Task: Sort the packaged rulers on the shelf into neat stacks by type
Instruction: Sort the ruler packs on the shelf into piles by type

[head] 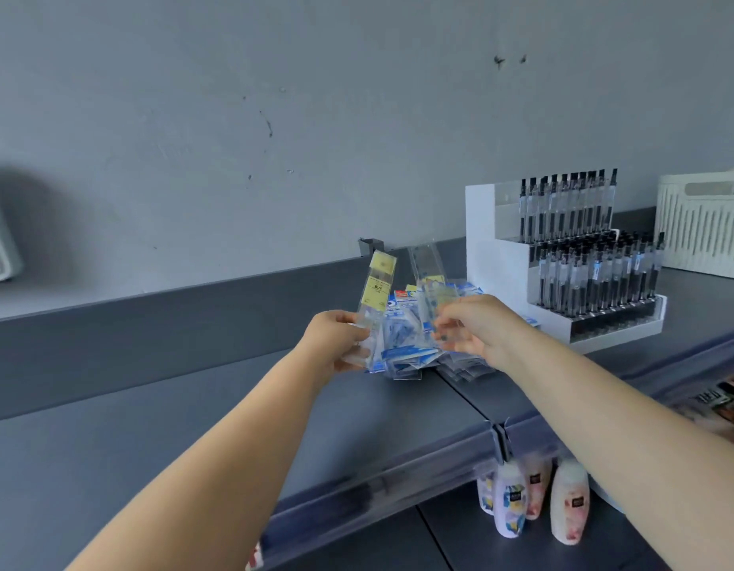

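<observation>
Your left hand (336, 335) is closed on a yellow-label ruler (375, 298), your right hand (468, 327) on clear rulers (429, 282), above the pile (402, 348) on the shelf (192, 426). The packs look light, slippery; pinch the lower ends firmly.

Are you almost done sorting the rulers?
Not yet. No neat stacks show. The left hand holds a yellow-labelled ruler pack, and the right hand holds more clear packs. The blue-and-white packs lie in a messy pile on the shelf, unsorted.
</observation>
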`<state>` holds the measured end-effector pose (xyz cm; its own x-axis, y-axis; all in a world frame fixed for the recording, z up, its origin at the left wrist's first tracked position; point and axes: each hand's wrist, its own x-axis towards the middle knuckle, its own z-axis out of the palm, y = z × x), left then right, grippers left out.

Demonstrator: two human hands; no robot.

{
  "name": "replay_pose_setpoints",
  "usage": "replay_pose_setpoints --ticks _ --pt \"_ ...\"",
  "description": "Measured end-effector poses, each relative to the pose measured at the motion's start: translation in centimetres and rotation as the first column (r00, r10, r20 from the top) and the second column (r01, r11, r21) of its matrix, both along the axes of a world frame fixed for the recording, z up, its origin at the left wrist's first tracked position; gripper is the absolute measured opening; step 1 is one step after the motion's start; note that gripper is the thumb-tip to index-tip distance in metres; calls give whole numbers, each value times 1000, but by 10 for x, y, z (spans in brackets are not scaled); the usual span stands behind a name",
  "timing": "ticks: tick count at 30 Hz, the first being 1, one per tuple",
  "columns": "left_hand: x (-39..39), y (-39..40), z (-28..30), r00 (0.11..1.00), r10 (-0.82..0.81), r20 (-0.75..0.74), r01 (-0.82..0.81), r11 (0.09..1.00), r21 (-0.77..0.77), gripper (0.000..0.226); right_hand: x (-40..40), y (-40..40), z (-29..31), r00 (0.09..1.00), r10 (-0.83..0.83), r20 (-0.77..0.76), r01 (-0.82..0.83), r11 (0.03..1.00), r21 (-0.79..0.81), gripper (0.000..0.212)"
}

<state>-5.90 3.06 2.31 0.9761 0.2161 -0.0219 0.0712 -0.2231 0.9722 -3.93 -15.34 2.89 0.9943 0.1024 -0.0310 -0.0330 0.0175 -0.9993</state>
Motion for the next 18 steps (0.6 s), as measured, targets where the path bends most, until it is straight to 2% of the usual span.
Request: replay_pose_setpoints --ticks 3,8,11,18 --pt "-32 19 0 998 61 22 -60 995 -79 17 -13 28 -5 994 112 14 -112 993 48 22" --pt "-90 64 -12 983 181 -4 -181 981 -67 15 -40 87 -21 950 311 -10 -310 949 55 25" --pt "-124 99 -15 966 259 -10 -259 965 -50 11 -60 127 -26 926 376 -17 -376 926 27 20" --pt "-195 186 -13 939 341 40 -334 935 -122 11 -112 215 -14 875 485 11 -484 874 -36 17"
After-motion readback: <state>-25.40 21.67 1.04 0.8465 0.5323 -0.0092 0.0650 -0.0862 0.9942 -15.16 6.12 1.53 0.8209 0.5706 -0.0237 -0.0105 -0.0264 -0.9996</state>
